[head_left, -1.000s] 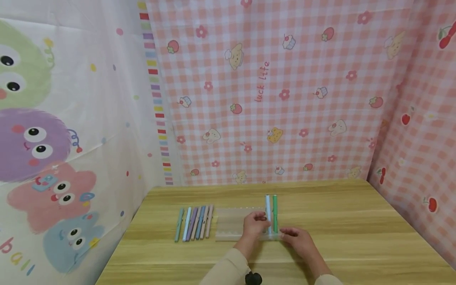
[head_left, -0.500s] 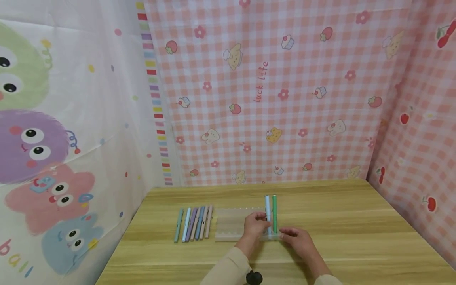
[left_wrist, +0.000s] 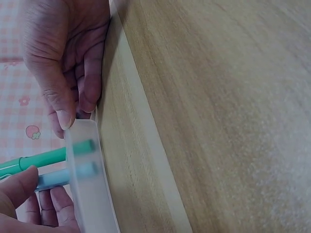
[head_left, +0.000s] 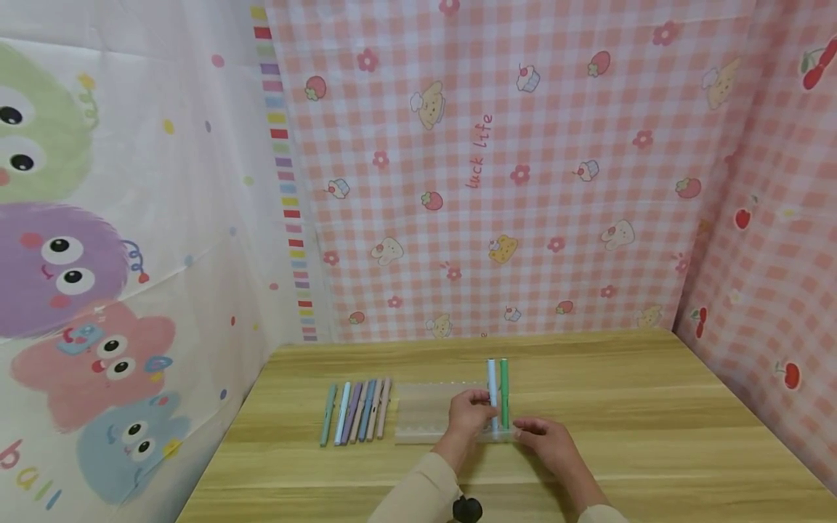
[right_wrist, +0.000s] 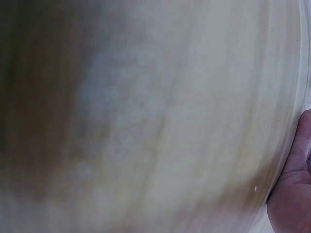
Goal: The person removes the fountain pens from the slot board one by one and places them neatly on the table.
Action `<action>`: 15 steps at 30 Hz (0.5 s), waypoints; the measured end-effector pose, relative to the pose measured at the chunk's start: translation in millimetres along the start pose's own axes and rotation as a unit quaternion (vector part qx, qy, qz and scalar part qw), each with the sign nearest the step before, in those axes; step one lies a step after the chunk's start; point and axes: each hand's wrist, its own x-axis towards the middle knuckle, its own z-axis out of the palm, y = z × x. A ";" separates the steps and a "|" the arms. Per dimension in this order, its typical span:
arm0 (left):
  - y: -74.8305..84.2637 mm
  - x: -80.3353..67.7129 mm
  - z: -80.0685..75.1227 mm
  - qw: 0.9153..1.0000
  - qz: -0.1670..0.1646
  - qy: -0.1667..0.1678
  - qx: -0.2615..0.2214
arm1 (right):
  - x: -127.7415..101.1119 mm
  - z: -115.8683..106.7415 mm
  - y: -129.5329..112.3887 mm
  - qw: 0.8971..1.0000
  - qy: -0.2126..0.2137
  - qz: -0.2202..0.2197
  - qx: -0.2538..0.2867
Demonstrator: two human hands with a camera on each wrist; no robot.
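My left hand (head_left: 469, 412) pinches a light blue pen (head_left: 492, 378) between thumb and fingers. The pen's lower end sits in the trough of a translucent plastic pen holder (head_left: 425, 414). Beside it, to the right, a green pen (head_left: 504, 385) stands in the same trough. My right hand (head_left: 546, 439) grips the holder's right end; in the left wrist view its thumb (left_wrist: 63, 116) presses on the corner. That view also shows the ends of both pens through the frosted wall. Only part of a hand (right_wrist: 294, 189) shows at the right edge of the right wrist view.
Several pens, among them a grey-green pen (head_left: 328, 414) and a purple pen (head_left: 352, 412), lie in a row left of the holder on the wooden table (head_left: 654, 421). A checked pink curtain (head_left: 562, 218) hangs behind the table. A small black object (head_left: 467, 508) is by the left sleeve.
Both hands keep nearly the same place and hold. The pens and the holder show no clear movement; the head view shifts slightly.
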 end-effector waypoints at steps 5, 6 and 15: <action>-1.0 1.4 -0.3 1.000 -0.005 0.001 -0.011 | 0.6 -0.4 0.6 1.000 -0.002 0.011 -0.002; -1.3 1.9 -0.2 1.000 -0.003 0.003 -0.016 | 0.8 -0.5 0.7 1.000 -0.001 0.011 -0.003; 4.5 1.0 -1.4 0.998 0.050 0.038 -0.011 | 0.0 -0.2 0.3 1.000 -0.004 0.005 -0.011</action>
